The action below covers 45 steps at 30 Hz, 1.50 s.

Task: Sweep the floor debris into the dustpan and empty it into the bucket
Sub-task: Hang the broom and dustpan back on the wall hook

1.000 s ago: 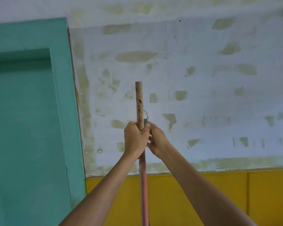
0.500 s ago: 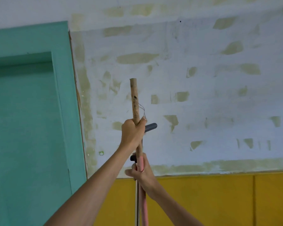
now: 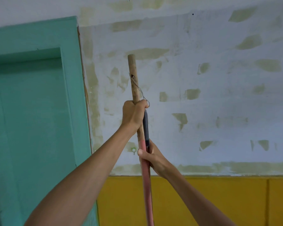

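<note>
A broom handle [image 3: 134, 79], bare wood on top and pink lower down, stands upright in front of the wall. A thin wire loop hangs from a hole near its top. My left hand [image 3: 133, 113] is closed around the wooden part. Beside the stick runs a second handle with a dark grey grip [image 3: 145, 126], probably the dustpan's. My right hand [image 3: 151, 156] is lower and holds this handle together with the pink part. The broom head, the dustpan, the debris and the bucket are out of view.
A teal door [image 3: 31, 119] and its frame fill the left. A patchy white wall [image 3: 219, 103] lies ahead with a small hook [image 3: 133, 150] near the handles. Yellow panelling [image 3: 203, 201] runs along the bottom.
My right hand has slid down from beside the left hand to the pink part. The grey grip, which stuck out sideways half a second ago, now lies upright along the stick.
</note>
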Each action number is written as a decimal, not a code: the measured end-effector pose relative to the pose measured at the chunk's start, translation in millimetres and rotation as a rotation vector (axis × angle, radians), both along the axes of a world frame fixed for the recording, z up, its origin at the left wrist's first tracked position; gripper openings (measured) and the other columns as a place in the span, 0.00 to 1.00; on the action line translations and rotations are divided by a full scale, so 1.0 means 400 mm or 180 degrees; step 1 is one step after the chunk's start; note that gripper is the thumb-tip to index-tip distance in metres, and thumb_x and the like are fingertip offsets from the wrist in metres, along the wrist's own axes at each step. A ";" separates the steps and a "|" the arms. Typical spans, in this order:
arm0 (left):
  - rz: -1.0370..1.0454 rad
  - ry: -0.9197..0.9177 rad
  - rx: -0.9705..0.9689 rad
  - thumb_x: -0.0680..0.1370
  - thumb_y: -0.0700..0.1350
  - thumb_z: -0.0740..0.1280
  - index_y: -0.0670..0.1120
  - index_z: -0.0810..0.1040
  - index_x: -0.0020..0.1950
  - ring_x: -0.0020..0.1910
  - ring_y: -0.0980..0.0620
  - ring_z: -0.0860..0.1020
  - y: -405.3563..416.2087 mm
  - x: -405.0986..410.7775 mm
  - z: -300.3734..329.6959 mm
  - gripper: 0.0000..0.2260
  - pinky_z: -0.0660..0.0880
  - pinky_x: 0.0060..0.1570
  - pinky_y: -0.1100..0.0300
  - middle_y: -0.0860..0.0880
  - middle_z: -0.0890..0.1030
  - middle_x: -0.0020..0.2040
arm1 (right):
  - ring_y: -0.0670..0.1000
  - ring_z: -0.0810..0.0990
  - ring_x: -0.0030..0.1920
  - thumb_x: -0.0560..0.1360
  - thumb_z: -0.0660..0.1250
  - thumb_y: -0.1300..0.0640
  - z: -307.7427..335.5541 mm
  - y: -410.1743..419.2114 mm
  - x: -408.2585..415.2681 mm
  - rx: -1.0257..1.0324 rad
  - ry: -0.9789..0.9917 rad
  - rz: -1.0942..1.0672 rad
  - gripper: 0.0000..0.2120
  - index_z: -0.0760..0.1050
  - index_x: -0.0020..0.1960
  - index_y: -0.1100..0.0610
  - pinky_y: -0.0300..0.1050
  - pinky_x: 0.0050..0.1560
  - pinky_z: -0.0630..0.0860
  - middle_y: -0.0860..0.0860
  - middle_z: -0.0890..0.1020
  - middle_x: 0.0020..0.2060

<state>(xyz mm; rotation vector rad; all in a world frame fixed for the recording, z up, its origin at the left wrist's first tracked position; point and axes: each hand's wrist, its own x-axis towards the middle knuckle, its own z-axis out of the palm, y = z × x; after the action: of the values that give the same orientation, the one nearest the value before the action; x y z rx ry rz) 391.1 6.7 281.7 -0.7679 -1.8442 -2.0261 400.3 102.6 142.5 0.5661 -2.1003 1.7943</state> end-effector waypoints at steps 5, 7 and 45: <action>0.0102 0.0021 0.0226 0.69 0.39 0.67 0.43 0.65 0.27 0.24 0.52 0.62 0.029 -0.001 0.022 0.14 0.65 0.30 0.56 0.51 0.62 0.23 | 0.48 0.69 0.28 0.70 0.73 0.51 -0.018 -0.020 -0.007 -0.0225 0.0001 -0.0206 0.17 0.65 0.43 0.56 0.43 0.30 0.71 0.47 0.70 0.29; 0.0135 0.0076 0.0245 0.69 0.39 0.68 0.41 0.69 0.30 0.29 0.49 0.65 0.037 -0.002 0.018 0.10 0.67 0.32 0.56 0.47 0.64 0.27 | 0.49 0.69 0.25 0.70 0.71 0.56 -0.022 -0.021 -0.009 -0.0326 0.0073 -0.0430 0.14 0.65 0.41 0.57 0.43 0.27 0.70 0.50 0.70 0.27; 0.0306 -0.0530 -0.3173 0.75 0.29 0.65 0.33 0.78 0.49 0.29 0.47 0.77 -0.023 -0.103 0.185 0.05 0.83 0.41 0.51 0.41 0.76 0.30 | 0.48 0.79 0.40 0.69 0.71 0.67 -0.218 0.032 -0.107 0.1345 -0.1873 -0.0052 0.17 0.72 0.53 0.52 0.43 0.38 0.79 0.47 0.78 0.40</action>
<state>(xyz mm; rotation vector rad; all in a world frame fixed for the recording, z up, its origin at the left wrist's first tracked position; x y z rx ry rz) 349.8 -2.5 355.7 -0.6925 -2.9236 -1.0292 357.4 115.4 55.3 0.1064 -2.9006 1.6472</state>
